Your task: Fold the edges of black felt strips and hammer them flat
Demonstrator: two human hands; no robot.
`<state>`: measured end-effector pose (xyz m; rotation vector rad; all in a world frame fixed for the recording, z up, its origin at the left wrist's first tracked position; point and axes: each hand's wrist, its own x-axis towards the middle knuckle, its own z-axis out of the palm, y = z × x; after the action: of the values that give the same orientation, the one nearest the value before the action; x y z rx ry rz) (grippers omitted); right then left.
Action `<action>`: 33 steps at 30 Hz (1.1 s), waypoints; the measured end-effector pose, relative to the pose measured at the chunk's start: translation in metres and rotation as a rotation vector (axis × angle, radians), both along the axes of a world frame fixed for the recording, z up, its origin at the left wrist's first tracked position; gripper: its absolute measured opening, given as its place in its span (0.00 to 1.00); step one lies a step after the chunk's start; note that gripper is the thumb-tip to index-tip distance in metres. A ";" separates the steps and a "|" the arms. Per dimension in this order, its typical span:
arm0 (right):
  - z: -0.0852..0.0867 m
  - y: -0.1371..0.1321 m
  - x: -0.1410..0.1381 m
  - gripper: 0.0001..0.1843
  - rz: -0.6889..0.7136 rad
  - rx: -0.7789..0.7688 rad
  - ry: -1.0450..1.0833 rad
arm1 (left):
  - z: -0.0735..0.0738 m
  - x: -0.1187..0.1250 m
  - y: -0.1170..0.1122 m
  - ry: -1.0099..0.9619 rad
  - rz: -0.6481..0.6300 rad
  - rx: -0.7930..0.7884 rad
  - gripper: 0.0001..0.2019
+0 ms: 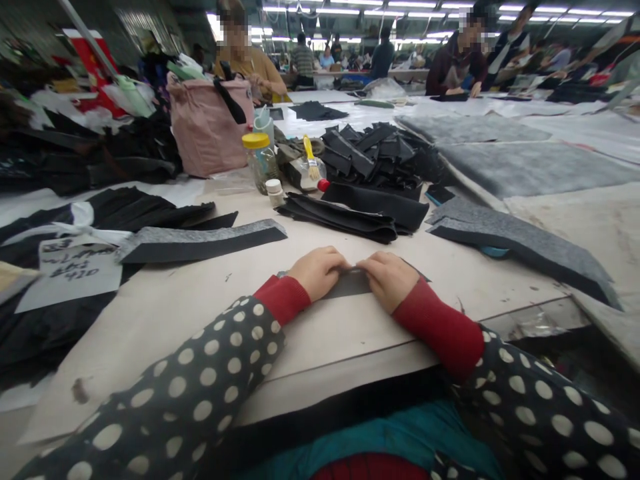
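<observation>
A: First entry, nearest to you?
B: Dark grey strip (349, 286), one, lying on the pale tabletop (330, 333), between your left hand (318, 272) and right hand (393, 279), partly covered by them.
A: Your grip?
B: Left: thumb and forefinger pinched together on the strip's far edge, remaining fingers curled. Right: pinched likewise on the same edge, the fingertips of both nearly meeting.
A: Next outward from you?
B: Folded black fabric (340, 217), just beyond your hands; on either side, left grey-and-black strip (205, 243) and right grey-and-black strip (520, 248).
A: Farther out?
B: Small white bottle (275, 193); jar with yellow lid (262, 165); yellow-handled brush (311, 158); heap of black pieces (370, 157); pink bag (207, 130), left of the jar
</observation>
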<state>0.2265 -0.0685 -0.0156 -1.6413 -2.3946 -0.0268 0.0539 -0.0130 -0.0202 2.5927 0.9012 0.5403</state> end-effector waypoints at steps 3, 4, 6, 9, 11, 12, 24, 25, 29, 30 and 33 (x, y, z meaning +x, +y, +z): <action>0.001 -0.001 -0.010 0.14 0.023 -0.003 0.007 | 0.001 0.001 -0.004 0.060 0.001 0.052 0.11; 0.001 -0.001 -0.013 0.12 0.030 0.004 -0.012 | 0.001 0.001 -0.005 0.078 0.002 0.065 0.11; 0.002 -0.003 -0.018 0.14 0.030 0.019 -0.078 | 0.002 0.002 -0.006 0.106 0.001 0.075 0.11; 0.003 -0.003 -0.023 0.17 0.005 0.016 -0.172 | 0.004 -0.001 -0.004 0.110 -0.039 0.046 0.12; 0.005 -0.002 -0.024 0.17 -0.002 0.013 -0.191 | 0.006 -0.008 0.000 0.085 -0.082 0.005 0.12; 0.005 -0.002 -0.024 0.17 -0.006 0.014 -0.192 | 0.007 -0.013 0.003 0.070 -0.095 -0.019 0.12; 0.008 0.003 -0.030 0.14 -0.003 -0.110 -0.038 | 0.002 -0.041 0.001 -0.069 0.044 -0.098 0.11; 0.008 0.005 -0.032 0.16 0.015 -0.132 -0.017 | 0.002 -0.040 0.001 -0.068 0.043 -0.088 0.11; 0.011 0.010 -0.040 0.20 0.072 -0.179 -0.001 | 0.002 -0.039 0.000 -0.015 0.038 -0.030 0.11; 0.011 0.010 -0.042 0.19 0.080 -0.181 -0.018 | 0.002 -0.038 0.000 0.005 0.034 -0.013 0.11; 0.014 0.008 -0.048 0.13 0.097 -0.154 -0.127 | 0.004 -0.038 -0.001 0.058 0.015 0.019 0.10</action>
<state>0.1780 -0.0606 -0.0018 -1.6310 -2.6287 0.0742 0.0161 -0.0138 -0.0160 2.6330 0.9393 0.4829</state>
